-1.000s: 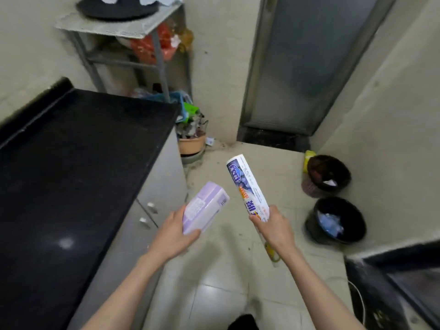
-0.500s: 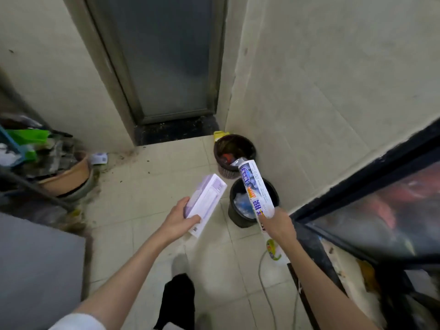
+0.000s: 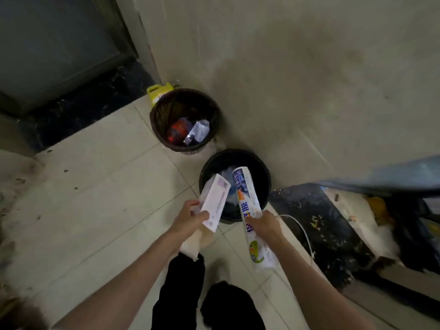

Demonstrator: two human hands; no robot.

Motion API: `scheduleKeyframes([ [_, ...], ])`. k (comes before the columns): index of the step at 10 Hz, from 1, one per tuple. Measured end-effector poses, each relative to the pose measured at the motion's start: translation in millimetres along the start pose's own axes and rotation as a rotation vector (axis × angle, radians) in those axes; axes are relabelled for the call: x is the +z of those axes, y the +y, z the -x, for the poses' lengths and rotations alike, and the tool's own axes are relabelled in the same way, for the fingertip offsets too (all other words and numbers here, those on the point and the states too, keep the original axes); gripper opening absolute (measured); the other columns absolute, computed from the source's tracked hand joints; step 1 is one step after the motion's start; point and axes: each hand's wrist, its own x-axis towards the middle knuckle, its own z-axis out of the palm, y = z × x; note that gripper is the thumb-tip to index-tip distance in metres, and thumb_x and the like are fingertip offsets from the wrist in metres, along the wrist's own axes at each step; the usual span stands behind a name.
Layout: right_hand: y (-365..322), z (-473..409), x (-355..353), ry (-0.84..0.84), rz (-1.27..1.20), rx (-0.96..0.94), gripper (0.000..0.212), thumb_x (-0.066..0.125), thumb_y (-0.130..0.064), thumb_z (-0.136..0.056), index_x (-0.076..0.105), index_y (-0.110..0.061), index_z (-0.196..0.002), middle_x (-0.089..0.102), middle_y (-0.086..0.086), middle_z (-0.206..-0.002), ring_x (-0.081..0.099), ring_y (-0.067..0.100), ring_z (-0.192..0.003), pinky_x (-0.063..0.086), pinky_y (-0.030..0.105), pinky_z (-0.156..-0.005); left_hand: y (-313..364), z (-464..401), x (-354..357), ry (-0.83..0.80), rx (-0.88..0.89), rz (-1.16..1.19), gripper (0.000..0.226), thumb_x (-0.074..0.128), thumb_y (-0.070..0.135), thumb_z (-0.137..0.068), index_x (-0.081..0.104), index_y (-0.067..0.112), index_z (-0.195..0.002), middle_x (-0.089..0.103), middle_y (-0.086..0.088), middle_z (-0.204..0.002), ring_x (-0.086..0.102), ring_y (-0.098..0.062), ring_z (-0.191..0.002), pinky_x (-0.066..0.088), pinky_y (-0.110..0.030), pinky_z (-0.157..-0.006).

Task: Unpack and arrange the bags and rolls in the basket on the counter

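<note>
Legs [image 3: 209, 303]: mine, in black trousers, lowest in view, standing on pale tile floor [image 3: 95, 210].

Left hand [image 3: 190, 219]: I grip a pale lilac box [image 3: 213, 206] at its near end, fingers curled round it; its far end tilts up over the nearer bin.

Right hand [image 3: 264, 222]: I clasp a long printed roll [image 3: 246, 206] about midway; its top end reaches over the same bin, just beside the box.

White cable [image 3: 302, 232]: runs along the floor right of my right hand.

Black bin [image 3: 264, 177]: directly under both items; something bluish inside.

Brown bin [image 3: 159, 122]: beyond it, holding a red packet and clear wrappers.

Yellow container [image 3: 156, 91]: behind the brown bin, against the wall.

Door [image 3: 47, 39]: far left.
</note>
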Motion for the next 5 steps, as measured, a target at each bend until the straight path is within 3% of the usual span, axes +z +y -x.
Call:
scheduleKeyframes([
  [3, -7.7, -189.6, 67.0, -0.052, -0.128, 0.108, 0.056, 0.064, -0.037, -0.082, 0.047, -0.003, -0.122, 0.061, 0.015, -0.108, 0.059, 0.028, -0.087, 0.045, 0.03, -0.067, -19.6, -200.3, 56.5, 0.017, 0.003, -0.117, 0.053, 0.06, 0.025, -0.087, 0.037, 0.016, -0.133, 0.044, -0.011, -0.136, 0.048, -0.019, -0.1, 0.041, -0.023, -0.076],
  [4, -0.3, -213.6, 72.3, -0.058, -0.164, 0.085, 0.058, 0.062, -0.034, -0.085, 0.039, -0.004, -0.13, 0.056, 0.017, -0.122, 0.056, 0.032, -0.106, 0.042, 0.029, -0.075, -24.6, -227.5, 63.2, -0.036, 0.018, -0.145, 0.054, 0.058, 0.029, -0.088, 0.037, 0.016, -0.136, 0.046, -0.012, -0.135, 0.053, -0.022, -0.107, 0.039, -0.026, -0.086],
  [5, 0.6, -206.4, 62.6, -0.034, -0.13, 0.023, 0.059, 0.056, -0.033, -0.09, 0.032, -0.008, -0.138, 0.053, 0.015, -0.129, 0.053, 0.032, -0.113, 0.039, 0.029, -0.079, -21.2, -221.7, 60.0, -0.072, 0.095, -0.284, 0.047, 0.053, 0.03, -0.091, 0.04, 0.016, -0.135, 0.053, -0.013, -0.13, 0.056, -0.015, -0.099, 0.037, -0.024, -0.084],
])
